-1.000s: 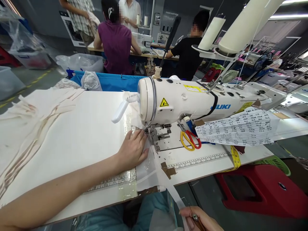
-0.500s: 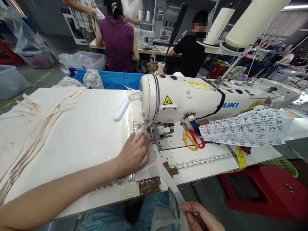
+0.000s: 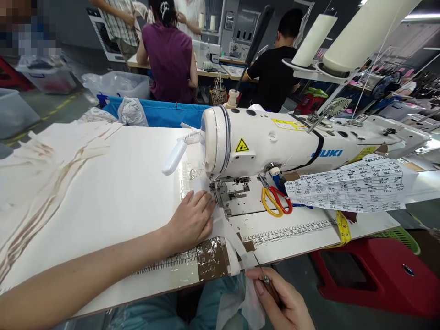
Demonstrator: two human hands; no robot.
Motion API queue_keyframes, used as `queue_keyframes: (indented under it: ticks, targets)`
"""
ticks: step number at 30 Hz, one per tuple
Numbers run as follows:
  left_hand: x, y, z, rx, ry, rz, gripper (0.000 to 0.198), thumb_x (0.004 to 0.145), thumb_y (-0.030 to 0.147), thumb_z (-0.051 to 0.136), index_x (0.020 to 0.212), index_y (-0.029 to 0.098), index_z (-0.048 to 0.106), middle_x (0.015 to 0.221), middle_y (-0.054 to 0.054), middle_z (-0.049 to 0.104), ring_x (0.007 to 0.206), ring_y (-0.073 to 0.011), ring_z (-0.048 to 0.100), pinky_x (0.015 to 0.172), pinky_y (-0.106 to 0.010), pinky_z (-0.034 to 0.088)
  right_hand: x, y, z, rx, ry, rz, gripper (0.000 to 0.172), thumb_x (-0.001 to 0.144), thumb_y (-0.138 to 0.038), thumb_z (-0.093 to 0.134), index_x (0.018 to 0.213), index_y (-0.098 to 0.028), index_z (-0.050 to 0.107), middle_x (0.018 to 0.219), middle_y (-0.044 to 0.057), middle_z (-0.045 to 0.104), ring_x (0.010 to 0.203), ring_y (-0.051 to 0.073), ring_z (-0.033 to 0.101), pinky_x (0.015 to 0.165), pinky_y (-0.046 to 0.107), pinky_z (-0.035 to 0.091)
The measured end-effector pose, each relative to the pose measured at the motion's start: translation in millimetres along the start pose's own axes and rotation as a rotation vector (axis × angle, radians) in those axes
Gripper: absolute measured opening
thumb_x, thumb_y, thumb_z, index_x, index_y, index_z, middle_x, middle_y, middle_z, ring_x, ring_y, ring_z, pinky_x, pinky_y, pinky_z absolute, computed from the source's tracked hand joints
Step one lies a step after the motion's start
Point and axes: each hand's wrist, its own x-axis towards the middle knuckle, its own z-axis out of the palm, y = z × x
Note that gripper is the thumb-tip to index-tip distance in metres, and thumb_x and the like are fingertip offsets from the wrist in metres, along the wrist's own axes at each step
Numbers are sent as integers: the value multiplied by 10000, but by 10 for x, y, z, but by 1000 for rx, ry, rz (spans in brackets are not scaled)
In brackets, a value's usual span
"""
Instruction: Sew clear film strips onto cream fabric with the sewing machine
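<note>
My left hand [image 3: 192, 217] lies on the table left of the needle area, fingers together and bent, pressing down a strip of thin white fabric [image 3: 232, 233]. The strip runs from the presser foot of the white sewing machine [image 3: 261, 142] past that hand and over the front edge. Below the edge, my right hand [image 3: 278, 293] is closed around an awl [image 3: 271, 288] with a wooden handle, its thin spike pointing up. Its index fingertip touches the strip; whether it pinches it I cannot tell. Loose white fabric [image 3: 252, 307] hangs there over my lap.
Scissors [image 3: 277, 201] with yellow and red handles lie right of the needle, beside a handwritten sheet [image 3: 347, 185]. A yellow tape measure [image 3: 343, 228] hangs over the edge above a red stool [image 3: 378, 279]. Cream fabric pieces [image 3: 58, 174] are piled at left. Several people work behind.
My right hand has moved up and left with the awl, closer to the table edge. The strip has shifted forward under the machine, while my left hand stays nearly in place.
</note>
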Motion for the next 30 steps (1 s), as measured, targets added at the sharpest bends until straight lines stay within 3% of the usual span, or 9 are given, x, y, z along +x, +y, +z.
queue_keyframes:
  ticks: [6, 13, 19, 24, 26, 30]
  targets:
    - [1, -1, -11, -8, -9, -4, 407, 958, 263, 409, 1274, 64, 571, 1274, -179, 571, 1241, -335, 460, 1037, -517, 382, 210, -120, 10, -58, -69, -154, 287, 956, -458, 565, 977, -231, 741, 785, 48, 710, 685, 182, 675, 638, 207, 557]
    - [0, 12, 5, -2, 0, -7, 409, 967, 274, 389, 1258, 61, 583, 1286, -188, 567, 1254, -338, 451, 1046, -511, 382, 315, -81, 66, -134, -101, -253, 256, 990, -342, 510, 1105, -240, 714, 885, 43, 726, 708, 152, 673, 637, 174, 532]
    - [39, 29, -33, 55, -11, -13, 408, 947, 257, 440, 1267, 42, 575, 1252, -183, 577, 1227, -324, 449, 1062, -472, 364, 282, -59, 161, -37, -154, -65, 373, 1006, -457, 462, 1211, -221, 666, 680, 8, 614, 542, 154, 568, 519, 213, 488]
    - [121, 8, -87, 152, -128, -42, 364, 931, 175, 448, 1245, 57, 588, 1111, -163, 608, 1016, -296, 509, 871, -418, 440, 171, -66, 366, 216, -241, 182, 557, 966, -597, 479, 1310, -168, 571, 746, 16, 648, 549, 174, 650, 573, 269, 540]
    - [135, -3, -95, 162, -143, -44, 358, 941, 153, 421, 1241, 54, 589, 1085, -164, 612, 994, -290, 507, 844, -413, 441, 111, -70, 461, 256, -259, 211, 625, 948, -646, 475, 1318, -148, 558, 693, 18, 673, 542, 187, 668, 579, 276, 538]
    - [98, -6, -103, 110, -142, -35, 395, 931, 182, 435, 1278, 42, 564, 1128, -179, 594, 1018, -301, 489, 846, -429, 444, 28, -108, 567, 232, -166, 191, 640, 955, -654, 451, 1314, -136, 565, 596, 24, 700, 566, 205, 689, 624, 282, 542]
